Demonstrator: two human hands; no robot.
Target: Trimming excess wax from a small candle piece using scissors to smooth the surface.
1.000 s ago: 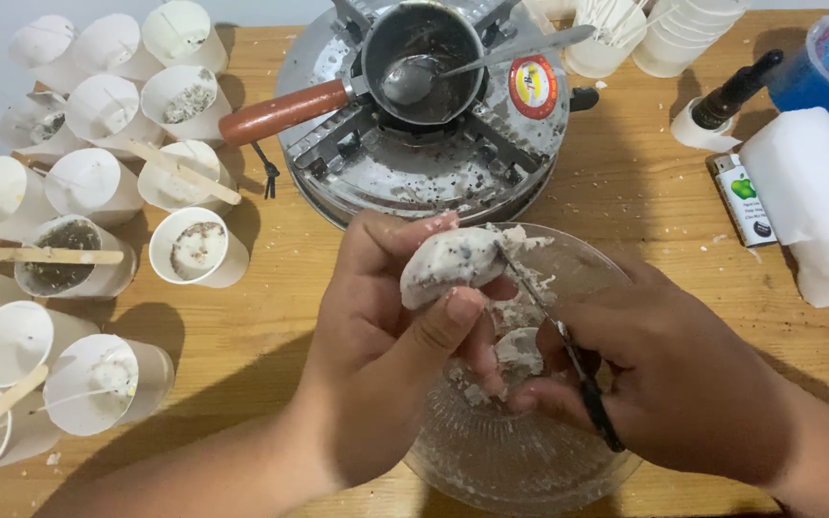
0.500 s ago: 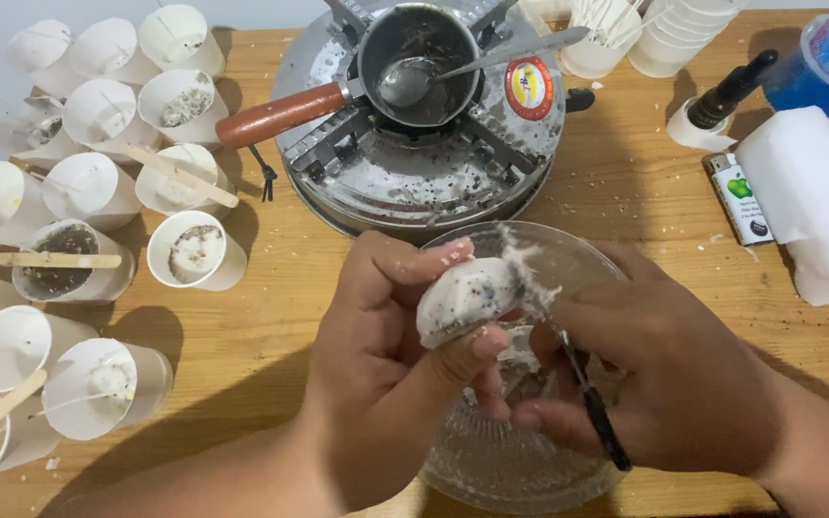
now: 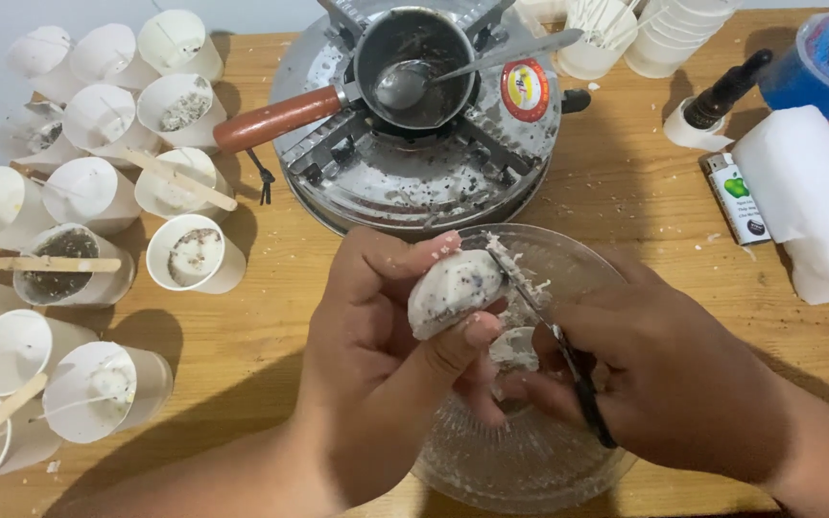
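Note:
My left hand [image 3: 376, 336] grips a white, dark-speckled lump of wax [image 3: 448, 291] between thumb and fingers above a clear glass bowl [image 3: 530, 460]. My right hand [image 3: 664, 374] holds a knife [image 3: 554, 336] with a dark handle; its blade lies against the lump's upper right side. White shavings cling to the blade and lie in the bowl under both hands.
A metal gas stove [image 3: 414, 158] behind the bowl carries a small pot [image 3: 414, 58] with a wooden handle and a spoon. Several white paper cups [image 3: 98, 192], some with wooden sticks, crowd the left. A lighter [image 3: 736, 200], white block [image 3: 813, 201], dropper bottle [image 3: 722, 101] and blue cup [image 3: 822, 62] sit right.
The knife blade has kept scraping along the lump, shedding shavings into the bowl. My left hand has turned and shifted the lump slightly; both hands stay over the bowl.

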